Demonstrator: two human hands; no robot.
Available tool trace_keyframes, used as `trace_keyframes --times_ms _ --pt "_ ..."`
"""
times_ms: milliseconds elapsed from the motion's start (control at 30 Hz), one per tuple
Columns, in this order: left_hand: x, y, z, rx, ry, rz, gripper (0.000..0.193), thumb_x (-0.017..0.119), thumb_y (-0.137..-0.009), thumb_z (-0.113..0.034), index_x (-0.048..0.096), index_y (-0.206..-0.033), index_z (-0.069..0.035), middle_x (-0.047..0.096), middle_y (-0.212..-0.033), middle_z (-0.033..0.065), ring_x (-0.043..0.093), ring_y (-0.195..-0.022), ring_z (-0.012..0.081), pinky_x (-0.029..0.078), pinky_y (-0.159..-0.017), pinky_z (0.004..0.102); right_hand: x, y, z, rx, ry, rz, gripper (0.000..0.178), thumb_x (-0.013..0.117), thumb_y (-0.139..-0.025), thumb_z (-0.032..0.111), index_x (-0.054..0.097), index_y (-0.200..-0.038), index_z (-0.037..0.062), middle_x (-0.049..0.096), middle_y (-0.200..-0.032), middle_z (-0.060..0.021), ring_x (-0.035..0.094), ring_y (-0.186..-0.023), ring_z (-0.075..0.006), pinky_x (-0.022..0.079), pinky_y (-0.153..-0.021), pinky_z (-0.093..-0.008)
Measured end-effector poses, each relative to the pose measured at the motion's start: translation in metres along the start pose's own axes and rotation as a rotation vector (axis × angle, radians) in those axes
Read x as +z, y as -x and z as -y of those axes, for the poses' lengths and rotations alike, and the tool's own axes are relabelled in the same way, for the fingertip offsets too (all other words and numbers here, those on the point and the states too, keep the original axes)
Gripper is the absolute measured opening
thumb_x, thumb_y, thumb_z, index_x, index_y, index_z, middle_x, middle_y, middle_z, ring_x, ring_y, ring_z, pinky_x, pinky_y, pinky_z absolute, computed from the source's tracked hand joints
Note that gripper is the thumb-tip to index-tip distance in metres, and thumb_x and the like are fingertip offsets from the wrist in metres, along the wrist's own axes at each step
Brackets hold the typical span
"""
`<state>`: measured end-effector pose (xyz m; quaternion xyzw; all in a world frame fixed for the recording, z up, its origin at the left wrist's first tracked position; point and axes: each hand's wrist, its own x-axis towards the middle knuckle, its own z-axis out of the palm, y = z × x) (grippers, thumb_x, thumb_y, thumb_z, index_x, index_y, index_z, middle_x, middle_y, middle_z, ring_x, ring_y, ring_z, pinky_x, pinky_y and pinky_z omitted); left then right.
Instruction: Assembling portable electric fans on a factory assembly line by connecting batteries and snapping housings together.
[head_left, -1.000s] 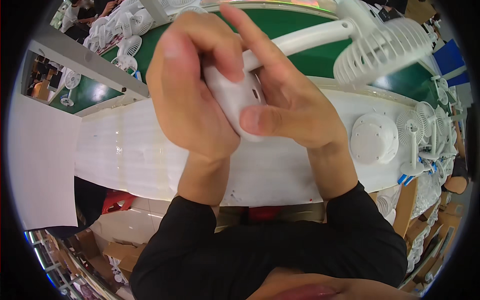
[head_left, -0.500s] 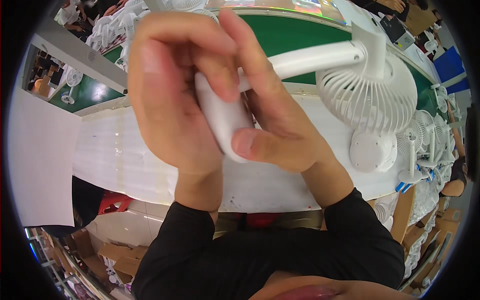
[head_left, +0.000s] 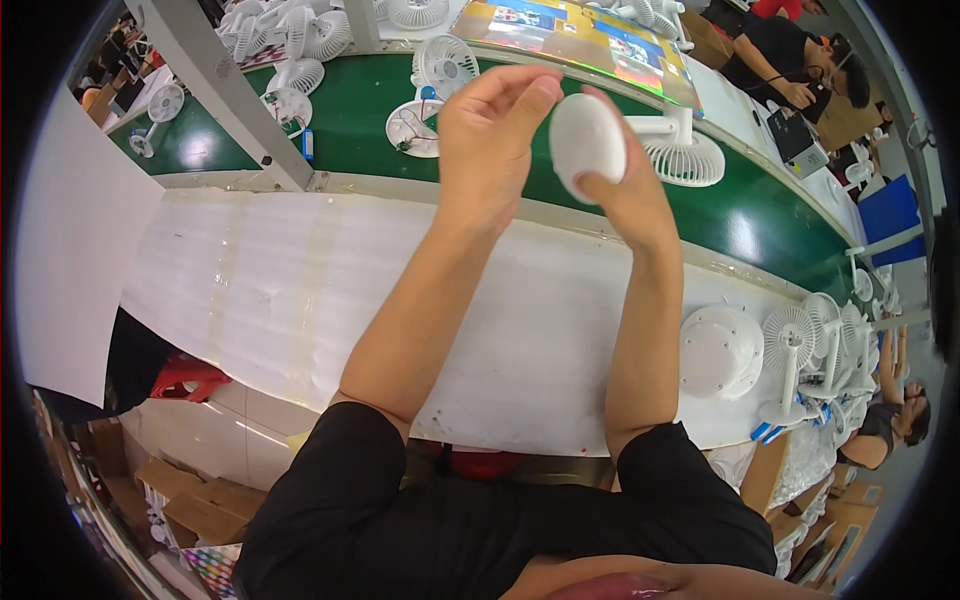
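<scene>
Raised above the white workbench, over its far edge by the green conveyor belt: left hand, fingers loosely curled, gripping nothing, fingertips just beside the white fan base. Right of it, right hand grasping that base from below, fan head jutting right. Further right on the bench, stacked white discs, then standing fans.

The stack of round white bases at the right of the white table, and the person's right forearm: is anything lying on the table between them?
No: in the head view only bare white table shows between the right forearm and the stack of round bases.
</scene>
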<state>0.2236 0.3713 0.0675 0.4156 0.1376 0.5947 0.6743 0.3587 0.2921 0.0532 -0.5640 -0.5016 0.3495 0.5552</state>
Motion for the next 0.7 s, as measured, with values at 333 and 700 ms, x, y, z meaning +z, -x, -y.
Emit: trace_keyframes --times_ms 333,700 --pt "0.005 0.042 -0.057 -0.202 0.494 0.353 0.037 0.052 -0.098 -0.008 0.050 -0.134 -0.001 0.060 -0.101 0.0038 0.050 -0.090 0.0136 0.043 -0.085 0.0295 -0.074 0.007 -0.095 0.223 0.700 -0.541 0.062 0.061 -0.073 0.000 0.054 -0.134 0.0070 0.057 -0.129 -0.0171 0.055 -0.115 -0.0325 0.045 -0.098 -0.0373" --pt "-0.002 0.042 -0.061 -0.444 0.868 0.886 0.054 0.046 -0.099 -0.012 0.033 -0.151 -0.011 0.058 -0.102 0.0000 0.045 -0.090 0.0116 0.037 -0.088 0.0318 -0.037 0.023 0.002 -0.002 0.116 -0.371 0.054 0.066 -0.081 0.013 0.055 -0.133 0.0153 0.043 -0.145 -0.0133 0.047 -0.126 -0.0364 0.044 -0.101 -0.0417"
